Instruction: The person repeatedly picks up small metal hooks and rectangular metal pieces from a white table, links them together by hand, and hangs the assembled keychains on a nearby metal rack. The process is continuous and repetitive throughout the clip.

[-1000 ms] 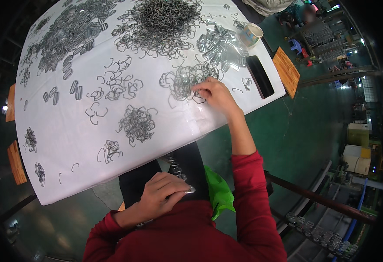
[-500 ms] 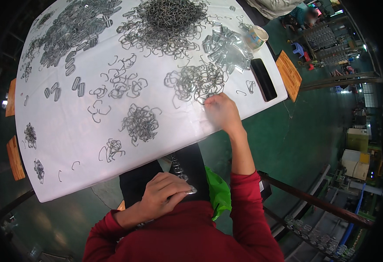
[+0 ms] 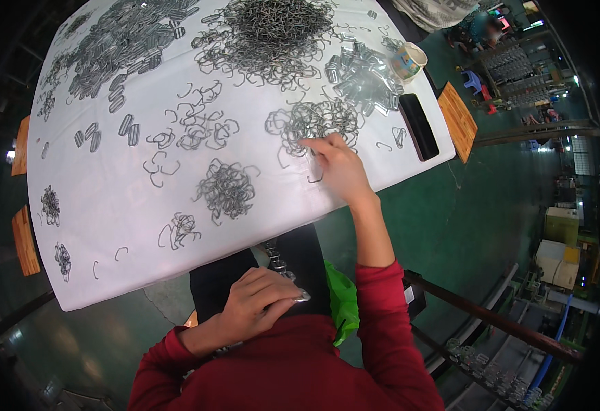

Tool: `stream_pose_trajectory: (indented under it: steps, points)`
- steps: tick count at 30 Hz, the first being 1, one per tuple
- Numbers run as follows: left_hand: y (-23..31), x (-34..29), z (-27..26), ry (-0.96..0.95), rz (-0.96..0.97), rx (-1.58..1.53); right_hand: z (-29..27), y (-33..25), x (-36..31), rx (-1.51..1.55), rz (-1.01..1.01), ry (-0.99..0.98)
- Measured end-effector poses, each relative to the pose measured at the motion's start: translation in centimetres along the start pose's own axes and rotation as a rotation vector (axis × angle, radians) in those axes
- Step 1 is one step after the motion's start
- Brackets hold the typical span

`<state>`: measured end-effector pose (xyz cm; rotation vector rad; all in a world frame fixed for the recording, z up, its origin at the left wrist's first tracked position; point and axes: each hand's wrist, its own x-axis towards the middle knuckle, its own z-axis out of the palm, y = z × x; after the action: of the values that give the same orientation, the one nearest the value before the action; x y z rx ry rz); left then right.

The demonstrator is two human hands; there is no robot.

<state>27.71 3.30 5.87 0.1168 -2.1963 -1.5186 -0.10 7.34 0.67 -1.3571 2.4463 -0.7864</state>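
My left hand [image 3: 260,301] is closed in front of my body, pinching a shiny oval metal link [image 3: 302,296] at the fingertips. A chain of metal links [image 3: 276,259] lies on my lap above that hand. Over the table, my right hand [image 3: 344,168] reaches to the near edge of a loose pile of bent wire hooks [image 3: 313,122]. Its index finger is stretched out onto the wires; the other fingers are partly hidden, and nothing shows held in them. One single wire hook [image 3: 315,179] lies on the white cloth beside that hand.
A large heap of wire hooks [image 3: 272,31] and a pile of flat metal links [image 3: 118,51] cover the far table. Smaller hook clusters [image 3: 226,192] lie nearer. Clear plastic with metal pieces [image 3: 365,79], a tub [image 3: 409,61] and a black phone-like slab [image 3: 419,127] stand at right.
My right hand has shifted slightly left at the pile, and its index finger now stretches out. A wire hook shows beside it. My left hand keeps its pinch on the link.
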Motion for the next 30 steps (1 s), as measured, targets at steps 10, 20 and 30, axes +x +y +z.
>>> stream_pose_trajectory:
  steps: [10, 20, 30]
  points:
    - [0.0, -0.2, -0.2, 0.003, -0.032, 0.0, -2.4, 0.5, 1.0, -0.206, 0.258, 0.141]
    - [-0.3, -0.3, -0.1, -0.004, -0.03, 0.001, -0.5, -1.7, -1.8, -0.062, 0.27, 0.146]
    - [-0.2, -0.2, -0.2, 0.001, -0.031, 0.008, 0.1, -0.5, 2.1, -0.293, 0.191, 0.184]
